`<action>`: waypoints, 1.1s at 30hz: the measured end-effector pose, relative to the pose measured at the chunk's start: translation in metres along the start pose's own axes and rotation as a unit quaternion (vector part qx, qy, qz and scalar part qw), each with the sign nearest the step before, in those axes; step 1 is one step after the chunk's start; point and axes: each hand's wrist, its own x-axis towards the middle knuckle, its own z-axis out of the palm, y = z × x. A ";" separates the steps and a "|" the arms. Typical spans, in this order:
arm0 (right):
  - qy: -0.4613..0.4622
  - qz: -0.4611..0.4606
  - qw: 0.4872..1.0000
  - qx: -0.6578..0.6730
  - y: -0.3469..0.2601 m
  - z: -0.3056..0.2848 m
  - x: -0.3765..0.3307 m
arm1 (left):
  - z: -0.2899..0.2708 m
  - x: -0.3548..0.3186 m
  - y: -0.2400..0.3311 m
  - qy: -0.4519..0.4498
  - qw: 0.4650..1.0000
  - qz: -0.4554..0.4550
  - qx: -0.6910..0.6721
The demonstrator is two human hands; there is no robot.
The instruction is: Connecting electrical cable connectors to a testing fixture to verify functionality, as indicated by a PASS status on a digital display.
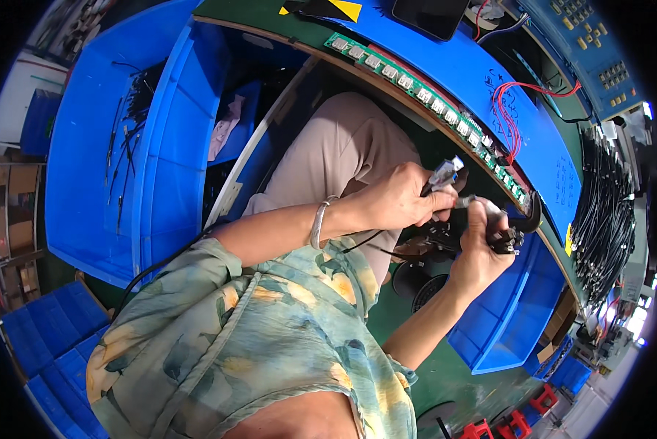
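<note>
Close together over my lap, at the bench's front edge, both hands hold cable ends. My left hand (401,196), with a silver bangle at the wrist, is closed around a few USB plugs (444,175); their metal ends stick up past the fingers and one shows blue inside. In my right hand (480,256), the fingers wrap a bundle of black cable connectors (505,241) with metal tips. Between the two hands, a small pale connector end (466,201) shows at the right fingertips. Black cables (431,238) hang down below; their exact number is hidden.
Along the bench edge runs a green circuit board strip (416,86) with several metal sockets. Red wires (515,110) lie on the blue mat (445,51). A pile of black cables (602,212) lies far right. Blue bins stand left (87,168) and below the bench right (500,322).
</note>
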 end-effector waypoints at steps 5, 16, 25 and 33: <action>-0.091 0.155 0.983 -0.028 0.003 -0.024 -0.035 | -0.002 0.006 -0.005 0.054 0.977 0.033 -0.203; 0.035 0.222 0.956 0.190 0.031 -0.014 -0.066 | 0.016 -0.043 0.029 -0.050 0.902 -0.091 -0.420; 0.135 0.111 0.948 0.267 0.020 -0.038 -0.050 | -0.022 -0.065 -0.003 -0.096 0.910 -0.194 -0.354; 0.173 0.031 0.956 0.236 0.018 -0.035 -0.018 | -0.037 -0.059 0.002 -0.014 0.956 -0.139 -0.259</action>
